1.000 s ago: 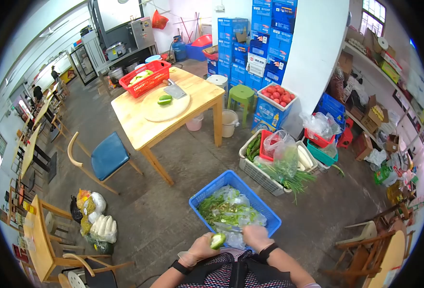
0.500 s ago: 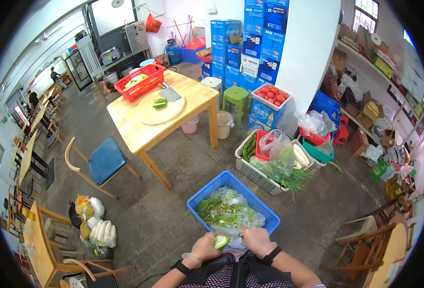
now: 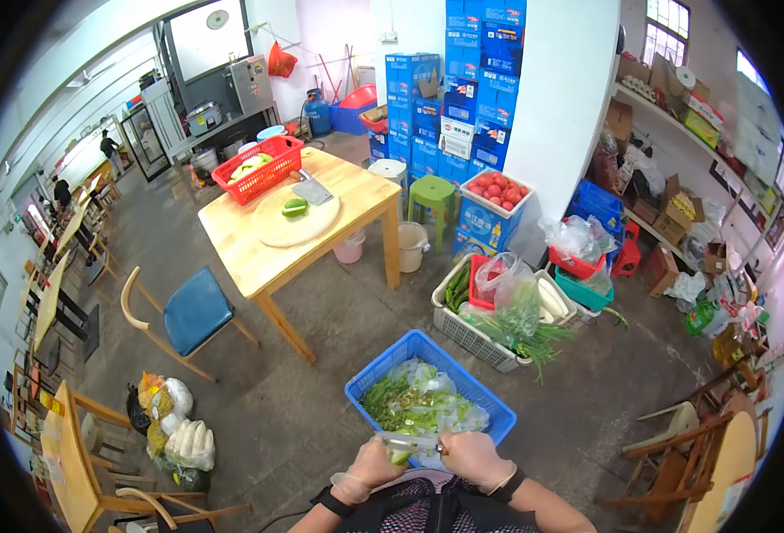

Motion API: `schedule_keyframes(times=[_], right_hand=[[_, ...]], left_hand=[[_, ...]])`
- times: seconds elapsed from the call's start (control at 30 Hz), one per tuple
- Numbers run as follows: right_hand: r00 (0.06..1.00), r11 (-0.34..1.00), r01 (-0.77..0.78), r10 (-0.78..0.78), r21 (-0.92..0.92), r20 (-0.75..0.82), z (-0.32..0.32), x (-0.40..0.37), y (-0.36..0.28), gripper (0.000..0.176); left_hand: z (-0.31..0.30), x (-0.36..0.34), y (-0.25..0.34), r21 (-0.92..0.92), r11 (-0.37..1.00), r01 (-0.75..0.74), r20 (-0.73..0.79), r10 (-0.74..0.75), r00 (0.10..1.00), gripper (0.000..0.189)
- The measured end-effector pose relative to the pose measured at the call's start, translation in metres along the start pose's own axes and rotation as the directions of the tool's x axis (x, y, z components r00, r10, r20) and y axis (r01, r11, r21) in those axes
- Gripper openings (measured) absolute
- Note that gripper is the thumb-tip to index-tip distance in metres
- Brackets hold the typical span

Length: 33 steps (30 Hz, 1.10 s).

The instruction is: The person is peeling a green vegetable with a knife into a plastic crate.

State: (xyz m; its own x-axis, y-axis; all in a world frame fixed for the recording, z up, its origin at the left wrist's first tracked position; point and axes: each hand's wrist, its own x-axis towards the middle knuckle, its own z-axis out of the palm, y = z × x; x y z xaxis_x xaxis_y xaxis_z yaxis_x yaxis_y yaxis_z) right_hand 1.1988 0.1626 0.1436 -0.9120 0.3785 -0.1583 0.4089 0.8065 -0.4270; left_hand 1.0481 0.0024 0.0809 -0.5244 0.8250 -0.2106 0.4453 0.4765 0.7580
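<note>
Low in the head view, my left hand (image 3: 374,465) in a clear glove is closed round a piece of green vegetable (image 3: 400,457) with pale flesh. My right hand (image 3: 473,457), also gloved, grips the handle of a blade-like tool (image 3: 408,439), which lies across the top of the vegetable piece. Both hands are over the near edge of a blue basket (image 3: 497,401). Green peelings (image 3: 392,400) and clear plastic lie inside the basket.
A wooden table (image 3: 232,253) bears a red basket (image 3: 267,184), a round board (image 3: 276,233), a cleaver (image 3: 313,191) and green pieces. A grey vegetable crate (image 3: 472,345), a blue chair (image 3: 196,309) and filled bags (image 3: 187,444) stand around.
My hands have moved slightly left, and the blade now lies across the vegetable. The piece shows less of its pale face. The view has shifted a little.
</note>
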Motion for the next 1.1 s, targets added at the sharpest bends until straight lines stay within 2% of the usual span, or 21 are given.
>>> schedule_keyframes(times=[0.07, 0.1, 0.17, 0.27, 0.37, 0.43, 0.5, 0.53, 0.6, 0.7, 0.87, 1.1], right_hand=[[1.000, 0.999, 0.011, -0.011, -0.033, -0.001, 0.000, 0.000, -0.002, 0.013], [1.000, 0.998, 0.024, -0.023, -0.062, 0.001, 0.001, 0.000, -0.002, 0.013], [0.999, 0.997, 0.027, -0.029, -0.076, -0.025, 0.007, -0.002, 0.004, 0.011], [0.998, 0.995, -0.004, -0.002, -0.099, -0.055, 0.011, -0.004, 0.010, 0.009], [0.997, 0.992, -0.041, 0.033, -0.116, -0.071, 0.015, -0.002, 0.016, 0.010], [0.996, 0.991, -0.046, 0.036, -0.123, -0.081, 0.023, 0.003, 0.024, 0.011], [0.990, 0.981, -0.127, 0.116, -0.146, -0.080, 0.033, 0.009, 0.040, 0.012], [0.990, 0.981, -0.126, 0.115, -0.147, -0.083, 0.033, 0.009, 0.048, 0.012], [0.978, 0.971, -0.205, 0.208, -0.123, 0.009, 0.031, 0.010, 0.059, 0.014], [0.987, 0.983, -0.162, 0.162, -0.087, -0.006, 0.027, 0.006, 0.051, 0.015], [0.996, 0.994, -0.086, 0.086, -0.069, -0.003, 0.014, 0.008, 0.016, 0.015], [0.990, 0.990, -0.112, 0.118, -0.084, 0.074, 0.036, 0.020, 0.031, 0.014]], left_hand=[[-0.010, -0.003, 0.013, -0.023, 0.995, -0.093, 0.037, 0.094, 0.995, 0.055], [-0.013, -0.005, 0.016, -0.023, 0.995, -0.092, 0.037, 0.093, 0.995, 0.055], [-0.016, -0.008, 0.023, 0.077, 0.995, 0.058, 0.043, -0.061, 0.997, 0.055], [-0.028, -0.013, 0.046, 0.124, 0.986, 0.111, 0.083, -0.122, 0.989, 0.056], [-0.022, -0.012, 0.036, 0.159, 0.981, 0.114, 0.080, -0.128, 0.988, 0.056], [-0.021, -0.011, 0.033, 0.155, 0.982, 0.112, 0.081, -0.125, 0.989, 0.057], [-0.019, -0.011, 0.029, 0.150, 0.983, 0.104, 0.085, -0.117, 0.989, 0.058], [-0.020, -0.012, 0.025, 0.099, 0.994, 0.049, 0.090, -0.058, 0.994, 0.060], [-0.023, -0.011, 0.021, 0.050, 0.999, 0.004, 0.086, -0.008, 0.996, 0.061], [-0.027, -0.007, 0.024, 0.101, 0.995, -0.009, 0.068, 0.002, 0.998, 0.055], [-0.032, 0.000, 0.044, 0.243, 0.967, 0.080, 0.130, -0.114, 0.985, 0.053], [-0.022, 0.001, 0.022, 0.276, 0.961, 0.020, 0.156, -0.065, 0.986, 0.051]])
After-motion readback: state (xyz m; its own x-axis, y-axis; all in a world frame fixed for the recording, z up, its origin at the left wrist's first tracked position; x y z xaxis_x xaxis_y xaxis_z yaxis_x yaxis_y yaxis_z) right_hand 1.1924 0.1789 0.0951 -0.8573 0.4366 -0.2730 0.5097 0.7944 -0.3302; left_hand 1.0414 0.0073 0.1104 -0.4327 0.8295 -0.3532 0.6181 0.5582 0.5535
